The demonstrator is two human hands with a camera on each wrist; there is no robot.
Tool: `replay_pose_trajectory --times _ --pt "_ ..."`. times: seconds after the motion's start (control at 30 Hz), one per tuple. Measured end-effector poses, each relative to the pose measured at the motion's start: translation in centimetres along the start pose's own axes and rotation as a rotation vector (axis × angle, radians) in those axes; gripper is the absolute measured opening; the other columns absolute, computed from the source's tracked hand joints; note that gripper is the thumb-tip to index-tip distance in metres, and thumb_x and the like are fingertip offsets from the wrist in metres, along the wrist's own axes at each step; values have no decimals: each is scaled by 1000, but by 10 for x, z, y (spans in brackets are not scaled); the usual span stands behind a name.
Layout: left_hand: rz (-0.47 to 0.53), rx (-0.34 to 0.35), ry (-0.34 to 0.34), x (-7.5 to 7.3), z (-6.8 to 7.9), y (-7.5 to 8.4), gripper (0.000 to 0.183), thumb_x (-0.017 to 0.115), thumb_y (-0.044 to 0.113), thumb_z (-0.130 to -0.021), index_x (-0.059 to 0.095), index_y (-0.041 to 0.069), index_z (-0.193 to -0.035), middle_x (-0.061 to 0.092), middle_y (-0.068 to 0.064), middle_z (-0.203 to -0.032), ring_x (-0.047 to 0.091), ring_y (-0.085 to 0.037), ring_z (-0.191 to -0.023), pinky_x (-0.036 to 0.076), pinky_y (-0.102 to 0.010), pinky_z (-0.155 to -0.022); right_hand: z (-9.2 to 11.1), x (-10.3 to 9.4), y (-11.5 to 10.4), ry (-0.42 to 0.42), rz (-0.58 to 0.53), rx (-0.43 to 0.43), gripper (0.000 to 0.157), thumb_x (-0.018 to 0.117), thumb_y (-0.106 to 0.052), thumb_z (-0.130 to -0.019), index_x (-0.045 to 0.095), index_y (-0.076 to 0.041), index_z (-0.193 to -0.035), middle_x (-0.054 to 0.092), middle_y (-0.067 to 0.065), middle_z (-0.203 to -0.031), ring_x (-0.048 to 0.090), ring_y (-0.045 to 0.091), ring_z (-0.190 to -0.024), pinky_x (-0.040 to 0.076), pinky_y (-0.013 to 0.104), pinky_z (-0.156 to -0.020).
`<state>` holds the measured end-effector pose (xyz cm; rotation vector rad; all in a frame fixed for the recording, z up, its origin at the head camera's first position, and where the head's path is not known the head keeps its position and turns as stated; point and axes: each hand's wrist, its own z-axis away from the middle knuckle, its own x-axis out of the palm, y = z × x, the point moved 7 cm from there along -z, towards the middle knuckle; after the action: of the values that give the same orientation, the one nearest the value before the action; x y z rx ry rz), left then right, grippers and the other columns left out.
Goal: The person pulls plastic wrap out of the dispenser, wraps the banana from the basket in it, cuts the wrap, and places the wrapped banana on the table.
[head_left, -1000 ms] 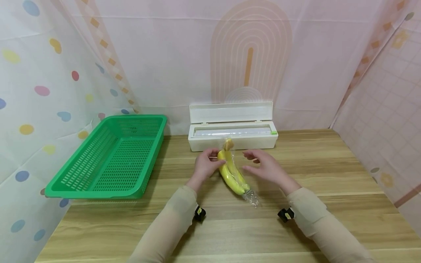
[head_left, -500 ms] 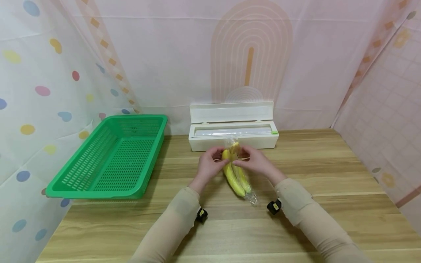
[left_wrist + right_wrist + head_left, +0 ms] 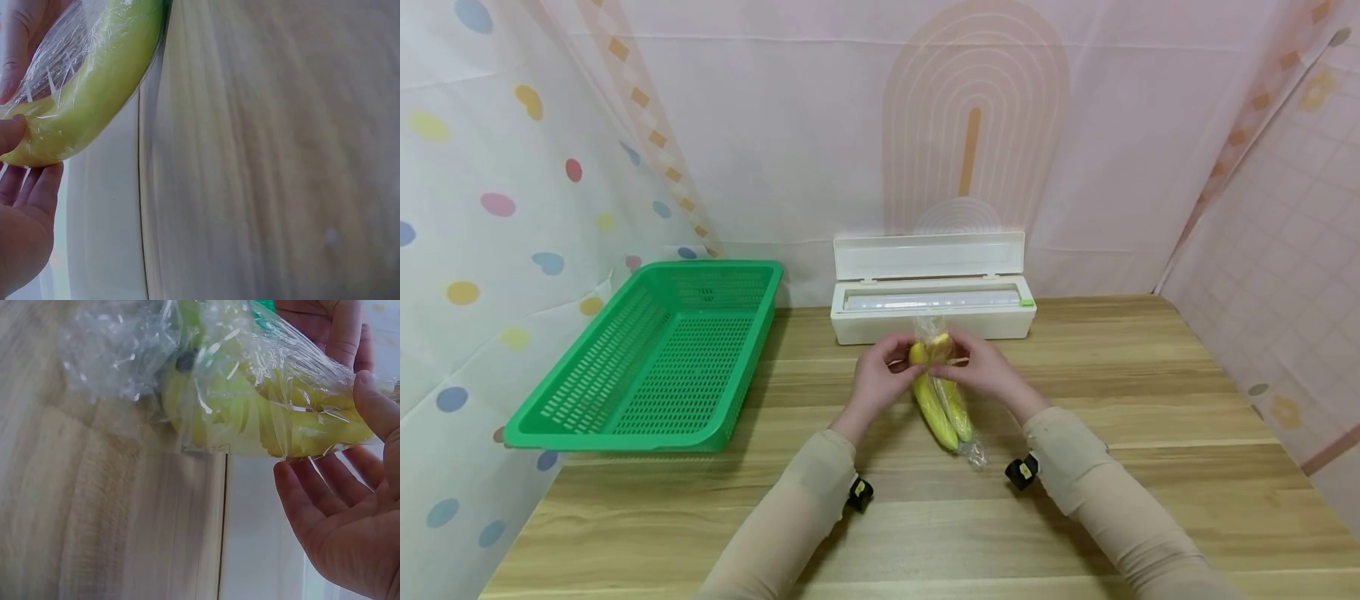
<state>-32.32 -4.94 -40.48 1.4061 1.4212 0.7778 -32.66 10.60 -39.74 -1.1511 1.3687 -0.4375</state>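
A pair of yellow bananas [image 3: 934, 417] is wrapped in clear cling film [image 3: 974, 453], bunched loosely past the near end. My left hand [image 3: 877, 372] grips the bananas' upper left side, its thumb on top and fingers underneath in the left wrist view. From the right, my right hand [image 3: 988, 372] holds the other side near the upper end, with its thumb over the film and its fingers [image 3: 319, 487] beneath. Both thumbs meet near the middle. Creased film stretches across the bananas in the right wrist view. A film flap stands beyond their upper end.
A white cling film dispenser [image 3: 934, 328] stands behind the hands, lid raised, a roll inside. The green slotted basket [image 3: 617, 443] sits at left on the wooden table [image 3: 940, 533]. Patterned cloth [image 3: 760, 150] hangs behind and at both sides.
My right hand has moved left and taken hold of the wrapped bananas. Their upper end has shifted slightly right, and the film flap there now stands up more. The left hand keeps its grip.
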Motion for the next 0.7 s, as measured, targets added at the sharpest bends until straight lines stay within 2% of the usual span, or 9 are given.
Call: replay_pose_trajectory --times 0.23,0.37,0.7 --pt "20 23 -2 1 1 0 35 71 -16 -80 64 -10 -114 66 -26 -112 65 -37 -108 55 -31 -89 0 1 0 32 0 -13 48 79 -15 -85 60 -1 -126 66 15 -116 62 33 -108 53 46 -92" --pt "38 37 -5 1 2 0 35 71 -16 -81 63 -10 -114 66 -27 -111 64 -39 -107 55 -34 -90 1 2 0 44 -2 -2 49 79 -15 -86 59 -2 -129 65 15 -119 62 34 -110 53 46 -92" --pt "66 100 -39 2 5 4 39 70 -14 -79 61 -11 -117 65 -24 -111 65 -34 -105 53 -35 -93 1 1 0 114 5 -2 44 80 -10 -84 61 0 -123 66 15 -116 63 32 -104 54 43 -89"
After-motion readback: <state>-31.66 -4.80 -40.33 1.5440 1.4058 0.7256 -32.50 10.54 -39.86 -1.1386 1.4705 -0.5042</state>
